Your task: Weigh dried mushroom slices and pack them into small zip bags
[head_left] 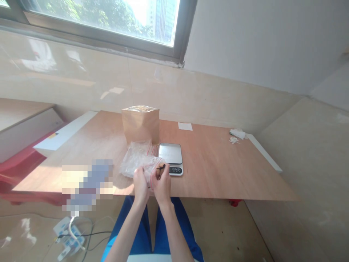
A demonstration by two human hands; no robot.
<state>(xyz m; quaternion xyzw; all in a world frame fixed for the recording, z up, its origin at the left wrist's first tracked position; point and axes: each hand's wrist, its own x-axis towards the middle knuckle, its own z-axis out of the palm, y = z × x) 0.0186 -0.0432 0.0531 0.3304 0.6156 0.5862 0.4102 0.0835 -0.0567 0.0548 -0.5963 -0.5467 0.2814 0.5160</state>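
At the table's front edge, my left hand (pixel 141 183) is closed on the side of a clear zip bag (pixel 149 166) with a red strip along its mouth. Fingers curled, my right hand (pixel 163 185) is at that mouth, with small brown and dark pieces (pixel 160 169) in its grip. Their exact kind is too small to tell. More clear zip bags (pixel 132 160) lie in a crumpled pile just beyond. Right behind my right hand is a digital kitchen scale (pixel 171 153) with a steel plate. A brown paper pouch (pixel 141 125) stands upright with its top open.
On the wooden table (pixel 212 163), a white paper (pixel 185 126) lies at the back, and crumpled white scraps (pixel 237 134) are at the right. A pixelated object (pixel 89 185) sits at the left front edge. Below it, a power strip (pixel 69 236) with cables is on the floor.
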